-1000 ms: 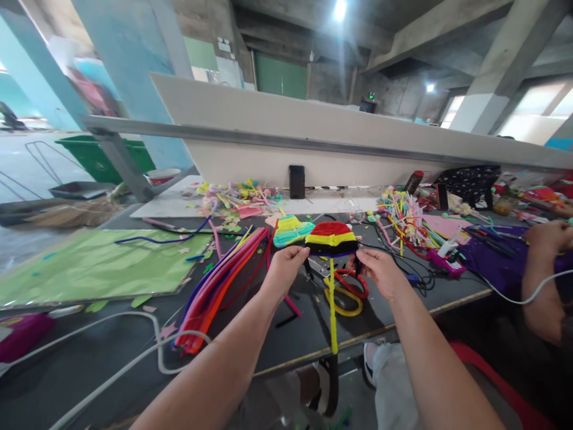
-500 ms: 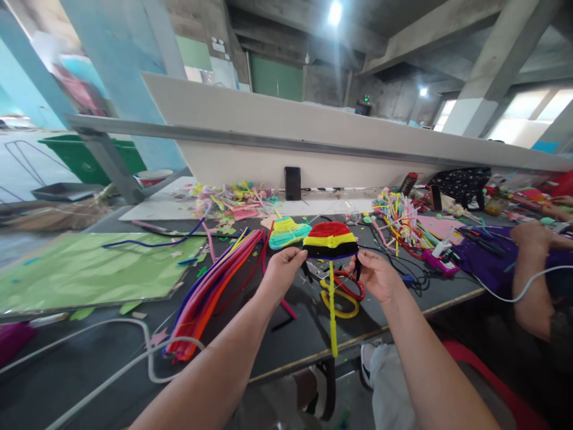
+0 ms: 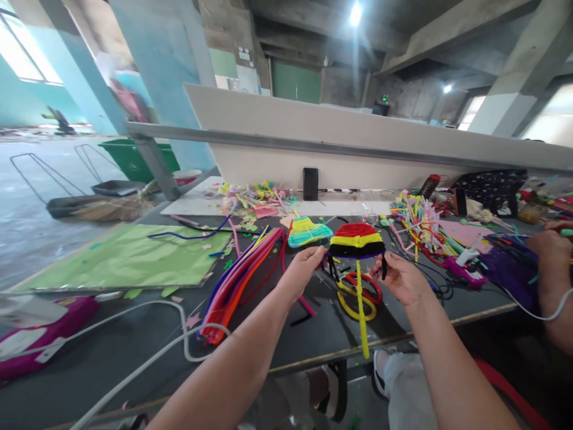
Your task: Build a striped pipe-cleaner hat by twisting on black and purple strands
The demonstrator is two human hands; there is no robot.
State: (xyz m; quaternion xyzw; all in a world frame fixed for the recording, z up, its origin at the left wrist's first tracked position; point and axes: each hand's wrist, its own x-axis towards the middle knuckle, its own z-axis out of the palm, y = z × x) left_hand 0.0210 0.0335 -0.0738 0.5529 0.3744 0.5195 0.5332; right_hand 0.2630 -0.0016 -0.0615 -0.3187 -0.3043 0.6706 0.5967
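Note:
A half-round piece of red, yellow and black pipe cleaners [image 3: 357, 241] with a blue lower edge is held up between both hands. My left hand [image 3: 308, 267] pinches its left lower corner, and my right hand [image 3: 401, 276] grips the right one. Short black ends dangle at both corners, and a yellow stem [image 3: 362, 316] hangs from the middle. Behind it to the left lies a yellow and turquoise piece [image 3: 308, 233]. Below the held piece, red and yellow loops rest on the table; the yellow loop [image 3: 351, 309] is partly behind the stem.
A bundle of long pipe cleaners [image 3: 239, 283] lies left of my hands, beside a green sheet [image 3: 134, 257] and a white cable [image 3: 156, 352]. A black phone [image 3: 310, 184] leans at the back. Another person's hand [image 3: 553, 251] is at the far right.
The view has swung left, so the table's things appear farther right. Both hands still hold the striped piece by its corners.

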